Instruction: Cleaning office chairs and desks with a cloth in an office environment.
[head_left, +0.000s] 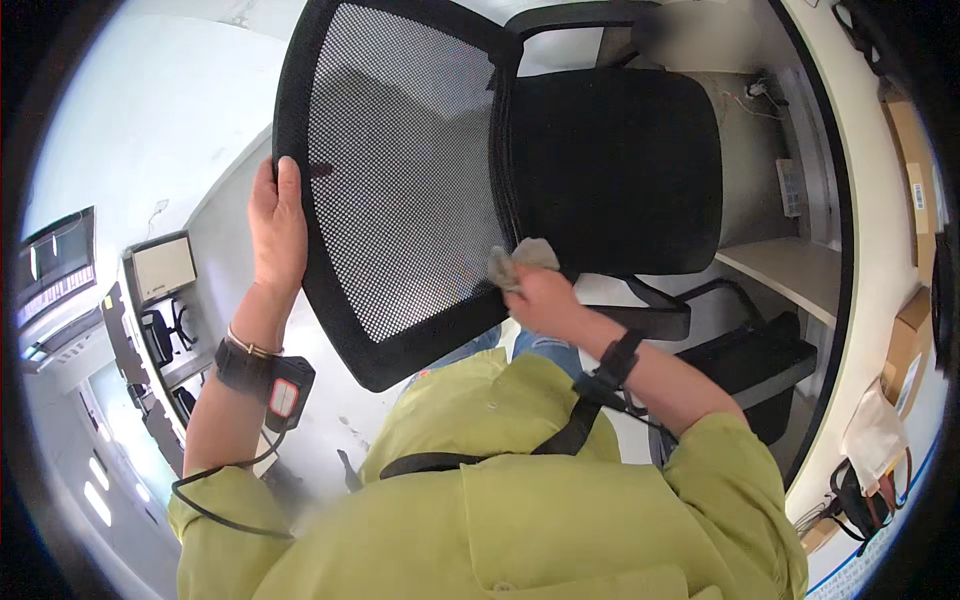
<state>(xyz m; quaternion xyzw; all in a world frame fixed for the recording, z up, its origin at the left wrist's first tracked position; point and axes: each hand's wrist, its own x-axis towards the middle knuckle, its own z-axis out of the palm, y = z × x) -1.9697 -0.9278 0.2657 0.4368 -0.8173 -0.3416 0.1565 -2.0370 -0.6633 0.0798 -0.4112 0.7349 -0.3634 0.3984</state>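
Observation:
A black office chair with a mesh backrest (400, 150) and a padded seat (615, 165) fills the upper middle of the head view. My left hand (278, 225) grips the outer edge of the backrest frame, thumb toward me, some fingers hidden behind it. In my right hand (545, 300) a crumpled greyish cloth (538, 253) is bunched. It touches the backrest near the corner where the mesh meets the seat side. One black armrest (640, 322) lies just beyond my right hand, another (575, 17) at the far side.
A white-topped desk (845, 200) with a dark edge runs along the right, holding cardboard boxes (905, 340) and a pale cloth bag (875, 435). Under it are a shelf (790, 275) and a black object (750, 370). More desks and chairs (165, 330) stand at the left.

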